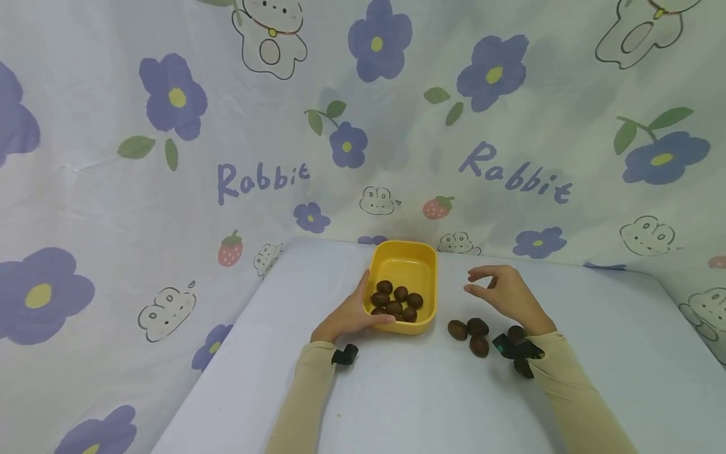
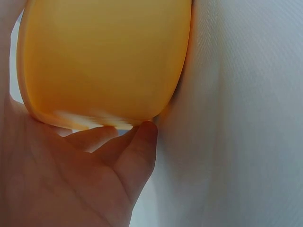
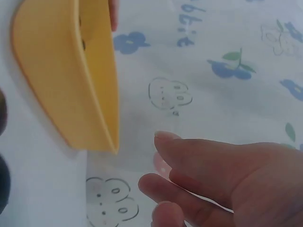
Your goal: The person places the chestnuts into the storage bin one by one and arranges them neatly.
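A yellow container [image 1: 406, 265] stands on the white table, with several round brown objects [image 1: 394, 308] in its near part. My left hand [image 1: 354, 313] holds its left side, thumb along the near rim; in the left wrist view the fingers lie against the yellow wall [image 2: 104, 56]. Off the container's right side, my right hand [image 1: 507, 293] is raised with fingers bent loosely and nothing between them; in the right wrist view this hand [image 3: 227, 179] is apart from the container [image 3: 52, 71]. Several brown objects [image 1: 478, 326] lie on the table below the right hand, some partly hidden by the wrist camera.
Behind the white table [image 1: 408, 403] hangs a pale cloth [image 1: 397, 120] printed with flowers, rabbits and strawberries. It also runs along the left side. Dark wrist cameras are strapped to both wrists, over beige sleeves [image 1: 303, 397].
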The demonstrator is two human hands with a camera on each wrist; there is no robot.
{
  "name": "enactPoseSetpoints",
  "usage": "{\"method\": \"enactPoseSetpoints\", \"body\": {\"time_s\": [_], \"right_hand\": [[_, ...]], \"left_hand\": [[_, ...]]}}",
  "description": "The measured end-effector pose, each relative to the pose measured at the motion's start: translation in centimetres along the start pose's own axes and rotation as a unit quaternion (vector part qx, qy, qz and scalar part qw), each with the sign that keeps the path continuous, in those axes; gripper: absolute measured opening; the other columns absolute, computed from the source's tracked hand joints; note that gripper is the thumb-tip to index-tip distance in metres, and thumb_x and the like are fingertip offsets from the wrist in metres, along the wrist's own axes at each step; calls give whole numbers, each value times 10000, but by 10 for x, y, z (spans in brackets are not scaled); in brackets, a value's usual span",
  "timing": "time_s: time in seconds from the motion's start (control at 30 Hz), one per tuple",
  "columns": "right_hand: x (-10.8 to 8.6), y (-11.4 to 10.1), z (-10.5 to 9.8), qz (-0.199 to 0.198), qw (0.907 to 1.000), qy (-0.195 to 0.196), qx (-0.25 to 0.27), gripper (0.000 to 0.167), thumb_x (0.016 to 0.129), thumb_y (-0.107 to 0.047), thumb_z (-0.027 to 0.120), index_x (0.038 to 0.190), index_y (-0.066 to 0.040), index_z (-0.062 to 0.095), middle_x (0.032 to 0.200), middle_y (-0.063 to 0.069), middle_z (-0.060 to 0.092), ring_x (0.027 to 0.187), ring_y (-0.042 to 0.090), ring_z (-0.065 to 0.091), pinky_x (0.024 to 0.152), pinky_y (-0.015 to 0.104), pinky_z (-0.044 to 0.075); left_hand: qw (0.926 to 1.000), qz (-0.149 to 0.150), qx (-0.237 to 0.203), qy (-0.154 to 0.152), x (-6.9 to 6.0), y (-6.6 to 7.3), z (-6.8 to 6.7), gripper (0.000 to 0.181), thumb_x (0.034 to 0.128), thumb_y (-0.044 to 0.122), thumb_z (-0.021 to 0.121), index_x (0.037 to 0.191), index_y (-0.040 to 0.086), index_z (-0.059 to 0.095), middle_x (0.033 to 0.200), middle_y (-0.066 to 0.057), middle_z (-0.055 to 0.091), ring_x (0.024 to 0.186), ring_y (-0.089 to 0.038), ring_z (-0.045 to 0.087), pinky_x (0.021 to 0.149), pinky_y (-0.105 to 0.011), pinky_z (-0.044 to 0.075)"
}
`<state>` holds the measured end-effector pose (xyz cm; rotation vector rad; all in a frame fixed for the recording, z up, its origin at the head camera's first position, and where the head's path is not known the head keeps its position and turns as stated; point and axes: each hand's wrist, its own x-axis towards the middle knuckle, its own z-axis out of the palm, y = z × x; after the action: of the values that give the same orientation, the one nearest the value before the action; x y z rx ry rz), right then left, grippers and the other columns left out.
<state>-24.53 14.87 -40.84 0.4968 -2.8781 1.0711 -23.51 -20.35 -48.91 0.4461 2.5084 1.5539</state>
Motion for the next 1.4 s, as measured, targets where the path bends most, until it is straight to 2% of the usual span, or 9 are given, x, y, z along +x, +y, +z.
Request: {"method": "enactPoseSetpoints", "body": {"time_s": [0.07,0.2,0.3,0.57,0.7,0.83,0.9,1.2,1.4], "right_hand": [[-4,6,-1,70,10000,-34,-11,341,923,-234,778,1203,-41,751,1197,167,758,801,203,577,627,240,506],[-12,19,0,183,9997,-133,-41,376,916,-236,789,1229,-32,738,1179,163,762,868,212,578,648,248,493],[-16,28,3,199,9996,-208,-42,397,911,-230,794,1240,-18,729,1157,165,768,870,205,565,644,251,462],[-22,45,12,16,9991,-412,10,417,893,-179,801,1244,28,711,1096,172,770,802,156,542,599,230,433],[-23,48,15,-6,9968,-803,35,439,876,-177,812,1250,28,705,1092,169,765,805,160,542,592,243,440],[-26,50,15,17,9928,-1195,111,465,857,-173,825,1252,37,699,1098,171,760,792,171,543,575,254,450],[-27,51,14,27,9918,-1270,143,479,848,-166,833,1257,43,695,1103,177,759,773,166,545,568,249,457],[-30,53,11,-104,9872,-1565,272,502,812,-103,841,1261,59,687,1103,176,748,695,119,545,540,240,466],[-30,55,11,-179,9837,-1767,273,531,793,-57,835,1282,71,671,1095,161,739,731,132,551,564,239,472]], "left_hand": [[9999,-107,43,-1,0,-1,-1,1285,761,392,916,1665,342,5,1722,23,235,1547,-222,337,1276,-586,276],[9975,-642,286,72,-3,0,-2,1333,744,486,907,1667,350,-45,1756,-11,151,1592,-280,258,1283,-615,233],[9947,-923,442,122,-6,0,-2,1361,731,540,899,1666,344,-70,1763,-33,114,1606,-305,218,1287,-625,205],[9947,-926,427,99,-6,0,-4,1367,732,539,899,1663,347,-83,1764,-36,108,1610,-307,208,1288,-623,204],[9964,-755,376,101,-5,0,-4,1356,746,500,904,1667,332,-77,1763,-6,117,1614,-280,203,1295,-605,197],[9964,-747,389,55,-5,1,-4,1359,748,506,901,1667,322,-84,1765,-8,101,1615,-282,198,1295,-606,195],[9957,-818,429,47,-5,2,-4,1374,736,532,900,1668,314,-86,1765,-21,98,1612,-290,204,1293,-610,199],[9960,-760,462,47,-4,4,-2,1362,744,517,900,1662,341,-90,1764,-5,103,1616,-273,194,1300,-596,190],[9955,-806,499,42,-5,4,-3,1371,738,530,900,1665,325,-89,1762,-10,122,1612,-278,207,1299,-595,194]]}}
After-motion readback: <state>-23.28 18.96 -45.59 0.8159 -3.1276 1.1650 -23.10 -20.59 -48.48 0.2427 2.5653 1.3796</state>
